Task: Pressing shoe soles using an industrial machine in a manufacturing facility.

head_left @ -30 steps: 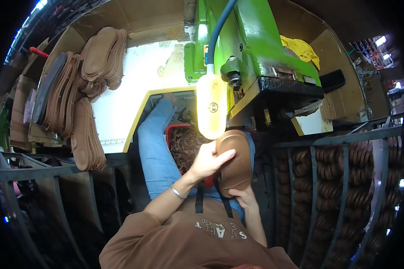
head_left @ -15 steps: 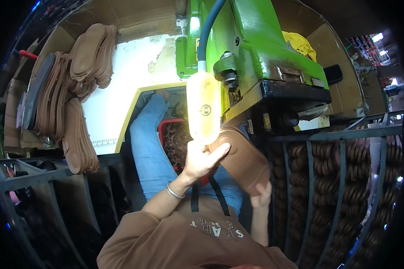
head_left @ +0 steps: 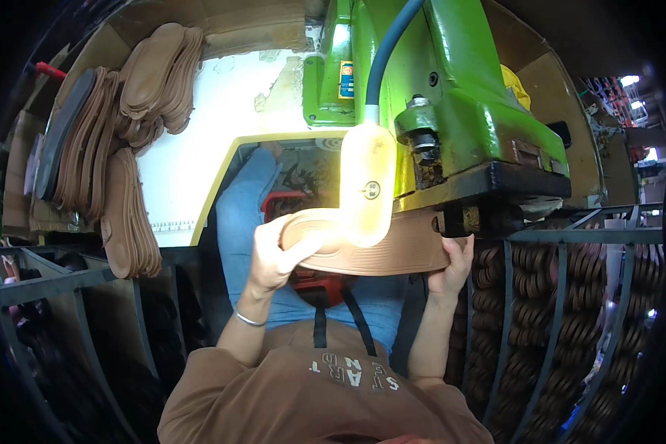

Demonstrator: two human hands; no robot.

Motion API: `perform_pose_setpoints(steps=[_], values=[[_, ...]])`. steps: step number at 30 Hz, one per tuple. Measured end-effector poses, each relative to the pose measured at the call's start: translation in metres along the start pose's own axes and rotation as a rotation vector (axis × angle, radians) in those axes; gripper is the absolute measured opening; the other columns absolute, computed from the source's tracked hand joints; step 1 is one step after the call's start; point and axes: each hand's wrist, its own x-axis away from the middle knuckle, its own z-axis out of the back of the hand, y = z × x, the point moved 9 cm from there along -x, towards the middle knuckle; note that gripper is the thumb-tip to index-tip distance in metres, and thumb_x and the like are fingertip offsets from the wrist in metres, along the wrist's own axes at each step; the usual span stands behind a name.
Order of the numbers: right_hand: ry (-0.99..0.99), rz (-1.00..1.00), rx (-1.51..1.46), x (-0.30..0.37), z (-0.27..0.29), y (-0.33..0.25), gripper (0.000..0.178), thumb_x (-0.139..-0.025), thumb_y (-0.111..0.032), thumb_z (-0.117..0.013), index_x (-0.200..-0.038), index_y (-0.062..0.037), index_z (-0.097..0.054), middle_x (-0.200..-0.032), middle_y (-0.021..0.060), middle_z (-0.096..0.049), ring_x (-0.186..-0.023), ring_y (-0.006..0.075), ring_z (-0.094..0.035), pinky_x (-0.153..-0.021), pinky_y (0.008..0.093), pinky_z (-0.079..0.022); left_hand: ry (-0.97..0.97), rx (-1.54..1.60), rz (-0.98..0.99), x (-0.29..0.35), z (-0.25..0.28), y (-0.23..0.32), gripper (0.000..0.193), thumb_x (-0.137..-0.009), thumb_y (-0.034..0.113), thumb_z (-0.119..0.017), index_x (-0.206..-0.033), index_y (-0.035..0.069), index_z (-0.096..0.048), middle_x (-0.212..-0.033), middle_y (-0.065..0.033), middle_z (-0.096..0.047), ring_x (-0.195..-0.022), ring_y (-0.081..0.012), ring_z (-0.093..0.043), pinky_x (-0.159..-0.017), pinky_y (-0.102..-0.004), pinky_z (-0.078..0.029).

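Both hands — left hand (head_left: pixel 277 255), right hand (head_left: pixel 451 266) — grip the brown shoe sole (head_left: pixel 392 248) at mid-frame, under the green machine (head_left: pixel 451 111). Judged risk: the right fingers sit close to its black head — a slip could pinch them.

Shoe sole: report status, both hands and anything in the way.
Left hand and right hand grip the brown shoe sole at opposite ends. Sole level under green machine. Lit lamp hides its middle.
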Motion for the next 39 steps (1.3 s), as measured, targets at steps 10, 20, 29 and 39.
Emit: perform_pose_setpoints(steps=[10, 20, 29, 39], values=[[-0.233, -0.072, 0.082, 0.025, -0.074, 0.019, 0.043, -0.072, 0.001, -0.061, -0.114, 0.0042, -0.051, -0.104, 0.0109, -0.06, -0.092, 0.0169, -0.059, -0.086, 0.0275, -0.045, -0.006, 0.097, 0.211, 0.058, 0.087, -0.048, 0.027, -0.073, 0.005, -0.071, -0.095, -0.009, -0.063, -0.083, -0.0085, -0.066, -0.074, -0.0109, -0.06, -0.067, -0.0224, -0.048], [-0.378, -0.056, 0.154, 0.025, -0.103, 0.03, 0.041, -0.071, 0.002, -0.067, -0.11, 0.0052, -0.053, -0.101, 0.0114, -0.062, -0.09, 0.0165, -0.061, -0.082, 0.0282, -0.049, -0.17, -0.198, -0.104, -0.016, -0.049, 0.005, 0.026, -0.081, 0.012, -0.068, -0.1, -0.005, -0.063, -0.081, -0.0058, -0.067, -0.073, -0.008, -0.057, -0.068, -0.0249, -0.048], [-0.585, -0.489, 0.523, 0.15, -0.018, 0.092, 0.04, -0.076, -0.012, -0.073, -0.108, 0.0078, -0.06, -0.1, 0.0123, -0.065, -0.09, 0.0166, -0.061, -0.081, 0.0284, -0.048, -0.013, -0.202, -0.121, -0.008, -0.057, -0.016, 0.017, -0.083, 0.007, -0.066, -0.095, -0.004, -0.065, -0.078, -0.0068, -0.065, -0.07, -0.0069, -0.056, -0.064, -0.0233, -0.047], [-0.177, -0.273, 0.315, 0.11, 0.084, 0.001, 0.027, -0.066, 0.0, -0.072, -0.088, 0.0028, -0.057, -0.081, 0.0083, -0.064, -0.068, 0.0109, -0.06, -0.065, 0.0225, -0.049, -0.035, 0.101, 0.146, 0.014, -0.063, -0.055, 0.032, -0.084, -0.002, -0.061, -0.115, -0.007, -0.052, -0.1, -0.0112, -0.064, -0.086, -0.0106, -0.062, -0.075, -0.0212, -0.051]])
